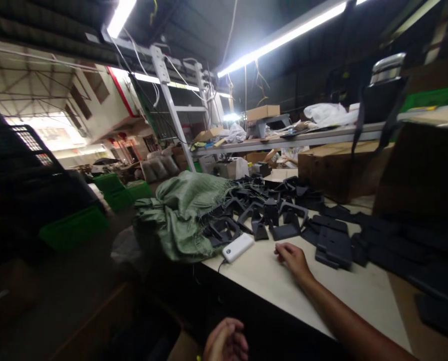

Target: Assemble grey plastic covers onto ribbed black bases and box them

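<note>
My right hand (292,260) rests on the cream tabletop (314,296) with its fingers loosely curled, holding nothing. It lies just left of a stack of flat black panels (333,246). A white power bank (238,247) with a thin cable lies near the table's edge, beside a crumpled green woven sack (176,218). A heap of black moulded pieces (265,215) covers the table beyond my right hand. My left hand (226,341) sits low at the bottom of the view, below the table edge and partly cut off, touching nothing I can see.
Large cardboard boxes (337,168) stand at the far side of the table. Behind them runs a long shelf (284,138) holding white bags and boxes. Another person's forearm (280,157) shows beyond the table. Green crates (119,193) sit on the floor to the left.
</note>
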{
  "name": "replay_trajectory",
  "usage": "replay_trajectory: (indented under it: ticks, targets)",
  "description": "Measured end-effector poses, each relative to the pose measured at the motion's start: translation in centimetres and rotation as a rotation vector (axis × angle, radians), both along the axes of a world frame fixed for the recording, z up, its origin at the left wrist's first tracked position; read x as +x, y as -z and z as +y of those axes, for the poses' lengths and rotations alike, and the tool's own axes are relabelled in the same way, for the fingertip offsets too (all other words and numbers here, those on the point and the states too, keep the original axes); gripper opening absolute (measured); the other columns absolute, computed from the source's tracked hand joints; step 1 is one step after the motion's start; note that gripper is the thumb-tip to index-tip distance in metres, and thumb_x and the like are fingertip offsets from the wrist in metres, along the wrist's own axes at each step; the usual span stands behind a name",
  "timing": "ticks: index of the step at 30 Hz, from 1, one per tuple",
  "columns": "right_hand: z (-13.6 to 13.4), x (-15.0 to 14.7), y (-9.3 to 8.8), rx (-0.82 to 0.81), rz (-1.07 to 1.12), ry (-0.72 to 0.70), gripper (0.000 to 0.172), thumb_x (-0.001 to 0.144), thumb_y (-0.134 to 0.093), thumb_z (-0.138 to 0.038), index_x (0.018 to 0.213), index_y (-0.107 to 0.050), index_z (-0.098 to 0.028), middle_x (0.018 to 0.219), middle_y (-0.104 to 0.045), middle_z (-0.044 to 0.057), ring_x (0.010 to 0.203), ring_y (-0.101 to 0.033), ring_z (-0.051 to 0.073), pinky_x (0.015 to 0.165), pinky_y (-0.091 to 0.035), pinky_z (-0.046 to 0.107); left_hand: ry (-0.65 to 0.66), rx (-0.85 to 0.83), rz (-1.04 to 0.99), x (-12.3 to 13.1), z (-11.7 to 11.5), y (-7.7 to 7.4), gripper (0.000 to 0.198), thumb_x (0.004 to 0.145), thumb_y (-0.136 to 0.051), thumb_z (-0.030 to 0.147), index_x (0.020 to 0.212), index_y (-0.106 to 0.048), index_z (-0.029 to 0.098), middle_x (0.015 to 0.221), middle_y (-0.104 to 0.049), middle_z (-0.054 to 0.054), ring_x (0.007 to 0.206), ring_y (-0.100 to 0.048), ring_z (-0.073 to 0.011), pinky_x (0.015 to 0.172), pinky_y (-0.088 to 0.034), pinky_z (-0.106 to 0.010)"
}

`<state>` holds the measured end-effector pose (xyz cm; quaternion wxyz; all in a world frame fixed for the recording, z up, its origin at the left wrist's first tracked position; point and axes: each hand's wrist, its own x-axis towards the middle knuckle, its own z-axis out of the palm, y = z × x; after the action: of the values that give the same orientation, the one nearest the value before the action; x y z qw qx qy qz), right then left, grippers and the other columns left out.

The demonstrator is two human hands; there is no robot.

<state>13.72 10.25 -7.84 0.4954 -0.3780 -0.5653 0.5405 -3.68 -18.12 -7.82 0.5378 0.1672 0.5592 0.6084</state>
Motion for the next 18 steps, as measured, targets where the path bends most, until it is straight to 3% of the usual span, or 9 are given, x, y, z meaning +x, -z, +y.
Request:
replay_trajectory:
  ticks: [8, 13, 18]
  targets:
    - [-0.3, 0.5, -0.1, 0.006, 0.058, 0.02, 0.057, 0.075, -0.077, -0.07, 0.077, -0.076, -0.014, 0.075, -0.075, 0.011, 0.061, -0.063, 0.019, 0.057, -0.049, 0.03, 0.045, 0.042, 0.117, 2.3, -0.5, -1.5, 0.047, 0.079, -0.073, 0.059, 0.093, -0.066, 0.015, 0.067, -0.072, -0.006, 0.055, -0.064, -0.017, 0.049, -0.047, -0.025]
    - [-0.5, 0.8, -0.1, 0.008, 0.057, 0.031, 0.055, 0.073, -0.08, -0.068, 0.076, -0.077, -0.013, 0.077, -0.076, 0.012, 0.063, -0.063, 0.019, 0.059, -0.051, 0.031, 0.053, 0.08, 0.151, 4.0, -0.3, -2.9, 0.041, 0.082, -0.066, 0.052, 0.095, -0.066, 0.013, 0.071, -0.072, -0.007, 0.058, -0.065, -0.0163, 0.053, -0.046, -0.025]
    - [-0.4, 0.8, 0.2, -0.003, 0.055, 0.046, 0.053, 0.075, -0.081, -0.066, 0.078, -0.078, -0.013, 0.078, -0.076, 0.013, 0.062, -0.063, 0.018, 0.058, -0.051, 0.031, 0.081, 0.075, 0.152, 4.8, 0.3, -3.3, 0.038, 0.083, -0.063, 0.049, 0.096, -0.066, 0.013, 0.069, -0.07, -0.007, 0.056, -0.064, -0.0164, 0.053, -0.047, -0.026]
